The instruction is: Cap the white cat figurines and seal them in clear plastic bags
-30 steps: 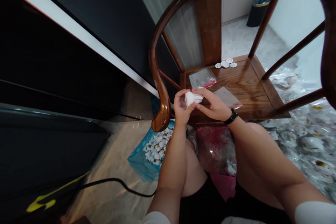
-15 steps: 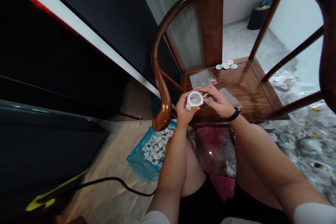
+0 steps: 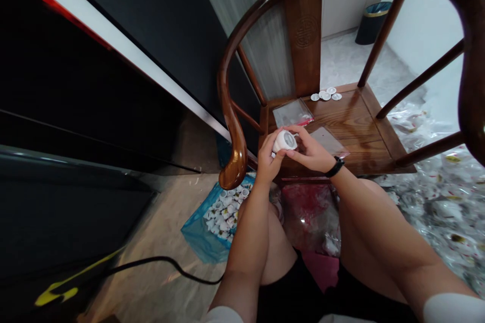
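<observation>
both hands (image 3: 268, 161) (image 3: 312, 150) around white plastic cap (image 3: 284, 141)

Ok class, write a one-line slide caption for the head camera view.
Left hand and right hand hold a small white plastic fitting above a wooden armchair seat.

Nothing legible here: red print on the floor bags (image 3: 447, 212) is blurring out, and the chair's carved back emblem (image 3: 306, 31) isn't reading as text.
</observation>
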The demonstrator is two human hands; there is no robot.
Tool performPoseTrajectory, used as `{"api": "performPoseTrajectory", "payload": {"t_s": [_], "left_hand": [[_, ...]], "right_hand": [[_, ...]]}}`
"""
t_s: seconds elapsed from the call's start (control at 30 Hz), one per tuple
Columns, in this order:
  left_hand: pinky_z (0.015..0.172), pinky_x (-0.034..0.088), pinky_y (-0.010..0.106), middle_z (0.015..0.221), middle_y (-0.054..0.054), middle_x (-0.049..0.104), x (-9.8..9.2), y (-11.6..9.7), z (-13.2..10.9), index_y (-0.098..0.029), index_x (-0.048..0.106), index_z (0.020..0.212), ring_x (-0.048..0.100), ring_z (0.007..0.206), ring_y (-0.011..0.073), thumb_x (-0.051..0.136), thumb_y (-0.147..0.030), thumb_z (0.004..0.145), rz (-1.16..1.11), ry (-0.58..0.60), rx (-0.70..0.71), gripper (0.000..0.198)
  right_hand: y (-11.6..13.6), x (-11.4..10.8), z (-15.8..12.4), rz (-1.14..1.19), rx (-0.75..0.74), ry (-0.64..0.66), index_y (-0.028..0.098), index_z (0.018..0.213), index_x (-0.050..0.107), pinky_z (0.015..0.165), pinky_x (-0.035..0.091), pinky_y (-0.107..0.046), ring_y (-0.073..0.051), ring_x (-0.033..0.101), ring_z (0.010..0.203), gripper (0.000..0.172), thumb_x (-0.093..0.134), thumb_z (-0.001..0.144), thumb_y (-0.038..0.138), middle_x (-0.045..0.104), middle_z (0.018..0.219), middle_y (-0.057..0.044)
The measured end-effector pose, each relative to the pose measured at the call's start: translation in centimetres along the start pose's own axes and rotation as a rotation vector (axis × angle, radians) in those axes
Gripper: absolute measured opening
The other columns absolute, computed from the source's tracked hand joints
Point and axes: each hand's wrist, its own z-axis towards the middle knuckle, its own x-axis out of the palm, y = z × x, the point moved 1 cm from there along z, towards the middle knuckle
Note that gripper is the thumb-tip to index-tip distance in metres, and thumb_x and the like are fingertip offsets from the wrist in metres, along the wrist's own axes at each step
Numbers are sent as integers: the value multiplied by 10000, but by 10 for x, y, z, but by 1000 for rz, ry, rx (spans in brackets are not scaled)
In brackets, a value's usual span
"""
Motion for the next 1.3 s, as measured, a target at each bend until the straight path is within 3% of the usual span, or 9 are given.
{"api": "performPoseTrajectory", "payload": {"t_s": [0.17,0.37,0.53,0.73,0.93,1.03,1.17,1.23,1.3], "left_hand": [[1088,572,421,1426,143,692,6,1,2,-296,541,1574,691,1294,314,783,-739,811,-316,-89,-58,915],[1131,559,429,1299,89,766,5,-1,2,-282,811,1215,711,1267,255,845,-437,900,-282,-266,-47,353],[1051,593,402,1219,68,780,2,-3,0,-306,846,1133,734,1178,222,851,-356,904,-239,-295,-18,234],[1081,568,422,1251,63,739,3,-3,0,-317,824,1165,701,1221,221,790,-382,956,-242,-277,-9,221],[1152,509,482,1401,130,633,1,-5,1,-272,669,1375,612,1348,300,870,-559,828,6,-60,50,650],[1159,494,484,1369,127,657,0,1,-3,-257,669,1375,631,1307,292,849,-518,862,127,-43,-11,603],[1065,552,417,1358,133,653,7,22,-8,-261,465,1561,674,1231,250,860,-445,859,-51,-55,-204,826],[1045,562,392,1374,134,640,14,32,-7,-262,368,1605,686,1216,230,879,-434,828,-243,-57,-326,946],[1066,554,393,1410,133,630,24,37,-5,-251,445,1534,680,1249,229,879,-431,812,-435,-37,-438,862]], "right_hand": [[-2,-1,4,294,58,-8,306,1541,503,1030,570,-404,-261,615,1255,622,680,1001,560,600,1468,-96],[-1,-8,5,578,114,-42,309,1455,586,835,581,-318,-197,650,1042,472,657,1029,497,647,1398,-68],[-2,-4,4,599,135,-29,334,1529,501,833,591,-310,-196,660,1033,596,691,998,528,663,1320,-58],[-7,-1,6,400,144,-77,333,1506,549,792,599,-326,-202,654,987,623,675,975,632,658,1318,-62],[-2,-2,9,157,26,-66,250,1427,643,1110,518,-444,-271,644,1234,621,698,954,648,678,1405,-105],[-6,-2,8,49,36,-21,249,1503,598,1163,479,-463,-272,629,1293,626,588,1019,646,663,1456,-108],[-27,-15,13,-176,71,14,246,1551,552,1166,467,-462,-256,645,1257,584,471,1082,584,687,1415,-97],[-46,-31,20,-346,118,-39,203,1444,637,1127,491,-459,-264,661,1188,516,477,1080,532,724,1314,-117],[-70,-54,30,-568,230,-116,148,1262,726,1096,505,-468,-294,654,1149,434,508,1054,459,736,1209,-164]]}}
